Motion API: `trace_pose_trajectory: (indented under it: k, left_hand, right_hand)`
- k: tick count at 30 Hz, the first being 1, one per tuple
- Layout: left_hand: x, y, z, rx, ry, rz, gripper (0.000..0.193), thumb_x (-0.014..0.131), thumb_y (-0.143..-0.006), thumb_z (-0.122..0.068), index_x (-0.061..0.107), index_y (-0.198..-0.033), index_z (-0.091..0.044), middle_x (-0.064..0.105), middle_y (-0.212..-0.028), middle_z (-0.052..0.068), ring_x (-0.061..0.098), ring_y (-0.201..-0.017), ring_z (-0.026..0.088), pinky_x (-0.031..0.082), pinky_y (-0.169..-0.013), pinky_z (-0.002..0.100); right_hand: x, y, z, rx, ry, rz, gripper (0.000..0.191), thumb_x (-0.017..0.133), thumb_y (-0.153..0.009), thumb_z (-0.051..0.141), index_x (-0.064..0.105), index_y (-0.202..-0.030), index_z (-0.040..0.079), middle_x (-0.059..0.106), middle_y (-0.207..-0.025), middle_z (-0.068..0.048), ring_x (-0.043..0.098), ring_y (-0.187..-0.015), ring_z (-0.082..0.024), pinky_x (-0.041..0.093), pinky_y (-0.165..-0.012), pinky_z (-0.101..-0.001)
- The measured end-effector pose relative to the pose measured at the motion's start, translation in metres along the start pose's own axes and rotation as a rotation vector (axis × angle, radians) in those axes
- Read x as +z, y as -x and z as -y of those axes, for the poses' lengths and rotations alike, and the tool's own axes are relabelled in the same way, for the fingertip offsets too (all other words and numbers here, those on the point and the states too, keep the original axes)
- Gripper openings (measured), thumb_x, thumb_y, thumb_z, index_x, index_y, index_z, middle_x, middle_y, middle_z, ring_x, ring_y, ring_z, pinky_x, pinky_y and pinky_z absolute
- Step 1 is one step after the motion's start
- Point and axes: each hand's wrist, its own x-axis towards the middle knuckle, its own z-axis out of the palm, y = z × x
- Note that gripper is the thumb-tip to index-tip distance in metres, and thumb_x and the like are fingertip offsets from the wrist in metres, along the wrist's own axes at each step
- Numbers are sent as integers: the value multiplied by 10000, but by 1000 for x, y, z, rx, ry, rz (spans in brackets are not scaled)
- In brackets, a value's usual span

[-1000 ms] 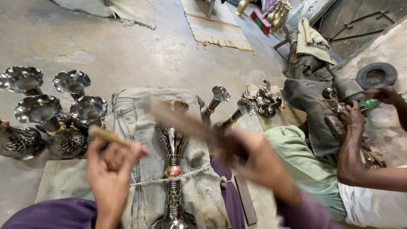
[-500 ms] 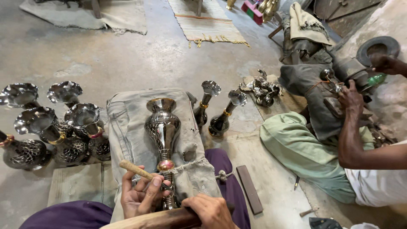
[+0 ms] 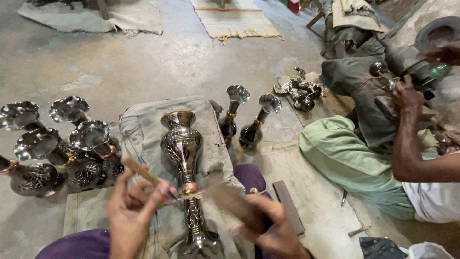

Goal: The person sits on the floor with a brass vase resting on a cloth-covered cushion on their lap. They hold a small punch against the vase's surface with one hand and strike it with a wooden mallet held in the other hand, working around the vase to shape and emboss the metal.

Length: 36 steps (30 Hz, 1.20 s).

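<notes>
A tall engraved metal vase (image 3: pixel 186 158) lies along a grey cloth (image 3: pixel 143 129) over my lap, its mouth pointing away from me. My left hand (image 3: pixel 129 211) grips a thin wooden-handled chisel (image 3: pixel 141 170), whose tip meets the vase's copper-coloured neck band. My right hand (image 3: pixel 270 228) holds a wooden mallet (image 3: pixel 230 201), blurred by motion, just right of the vase stem.
Several flared metal vases (image 3: pixel 57 148) stand at my left. Two small dark vases (image 3: pixel 244 120) stand beyond the cloth. A flat dark bar (image 3: pixel 288 206) lies on the floor by my right knee. A seated person's arm (image 3: pixel 412 139) works at metal parts at the right.
The view has tilted down and closer. My right hand has swung the mallet up from the bottom edge toward the chisel. My left hand keeps the chisel on the vase neck.
</notes>
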Motion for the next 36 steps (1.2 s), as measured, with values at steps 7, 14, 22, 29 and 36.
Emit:
trace_pose_trajectory:
  k: [7,14,22,29,36]
  left_hand:
    - [11,-83,-57,162,-350,231,606,750,-841,-126,502,-1387,-34,768,-980,184,791,-889,227,692,-776,376]
    - [60,-133,-73,392,-689,604,524,745,-858,-164,606,-1363,-155,809,-953,99,809,-810,189,688,-747,362]
    - [100,-156,-70,531,-1012,879,490,772,-809,-207,685,-1291,-216,816,-946,22,789,-738,173,626,-740,375]
    - [119,-152,-76,507,-1223,993,457,748,-803,-160,719,-1245,-269,802,-933,-2,745,-717,166,610,-672,391]
    - [117,-143,-88,596,-1268,1040,463,726,-828,-117,705,-1261,-277,797,-904,19,743,-741,180,590,-682,405]
  right_hand:
    - [-6,-12,-24,-90,-480,-210,323,743,-834,-82,499,-985,64,595,-997,-82,654,-783,-141,582,-703,-305]
    - [-5,-20,-65,115,-553,12,185,686,-934,-33,525,-994,35,644,-867,-77,696,-799,-158,628,-777,-333]
    - [-33,-33,-66,6,9,-292,320,786,-831,72,570,-1065,48,623,-724,-1,601,-612,-70,517,-524,-250]
    - [-28,-52,-94,136,7,-377,262,808,-844,101,622,-1011,23,648,-701,15,612,-568,-56,496,-493,-236]
    - [-21,-64,-114,82,-11,-475,261,811,-847,107,609,-988,19,628,-699,20,572,-567,-52,463,-491,-228]
